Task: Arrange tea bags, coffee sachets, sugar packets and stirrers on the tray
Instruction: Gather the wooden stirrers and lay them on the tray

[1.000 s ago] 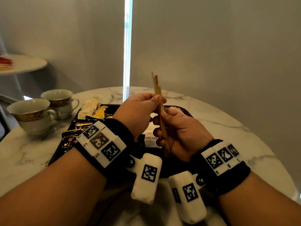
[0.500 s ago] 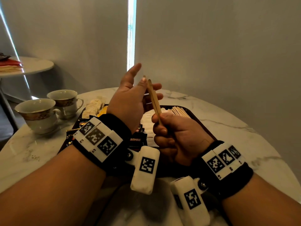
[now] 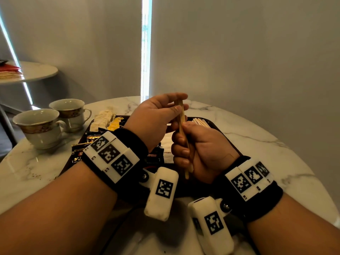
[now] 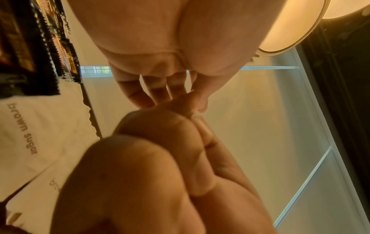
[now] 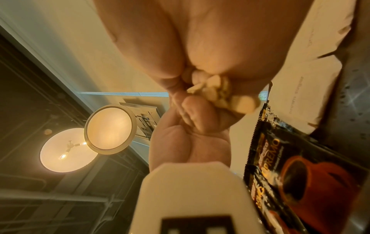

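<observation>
My right hand [image 3: 184, 144] grips a small bundle of wooden stirrers [image 3: 181, 124] upright in its fist above the dark tray [image 3: 223, 134]. My left hand [image 3: 178, 103] pinches the bundle's top end between thumb and fingers. In the right wrist view the stirrers' lower ends [image 5: 222, 93] stick out of the fist. More stirrers [image 3: 200, 122] lie at the tray's far right. White brown-sugar packets [image 3: 166, 144] fill the middle, black coffee sachets [image 3: 81, 153] the left, and tea bags [image 3: 103, 119] the far left corner.
Two gold-rimmed cups [image 3: 40, 126] stand on the round marble table [image 3: 276, 159] left of the tray. A second small table [image 3: 36, 72] stands farther back on the left. Grey walls close in behind.
Half a second ago my left hand was spread open beside the stirrers; now its thumb and fingers have closed on their top end. My right hand keeps its grip.
</observation>
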Tool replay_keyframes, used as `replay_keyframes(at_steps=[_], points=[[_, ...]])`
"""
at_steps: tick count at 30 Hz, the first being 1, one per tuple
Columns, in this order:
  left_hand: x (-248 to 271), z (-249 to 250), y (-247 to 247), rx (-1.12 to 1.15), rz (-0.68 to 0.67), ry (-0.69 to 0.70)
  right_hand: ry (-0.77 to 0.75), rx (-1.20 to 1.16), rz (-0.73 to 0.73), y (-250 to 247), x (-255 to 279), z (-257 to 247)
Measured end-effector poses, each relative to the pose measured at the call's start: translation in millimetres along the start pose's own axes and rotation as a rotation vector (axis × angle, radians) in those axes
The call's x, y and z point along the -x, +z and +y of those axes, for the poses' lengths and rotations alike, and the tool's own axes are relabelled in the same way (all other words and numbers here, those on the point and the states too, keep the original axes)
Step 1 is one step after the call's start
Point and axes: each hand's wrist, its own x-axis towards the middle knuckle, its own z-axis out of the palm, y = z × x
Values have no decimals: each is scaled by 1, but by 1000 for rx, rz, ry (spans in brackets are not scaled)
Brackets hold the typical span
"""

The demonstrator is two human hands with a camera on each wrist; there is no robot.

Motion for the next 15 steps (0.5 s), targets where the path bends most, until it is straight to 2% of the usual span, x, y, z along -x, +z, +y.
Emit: replay_keyframes(at_steps=[4, 15], points=[[1, 0, 1, 17, -45, 10, -41, -2, -1, 1, 0, -3], [2, 0, 3, 13, -13, 4, -22, 26, -17, 0, 3, -7]])
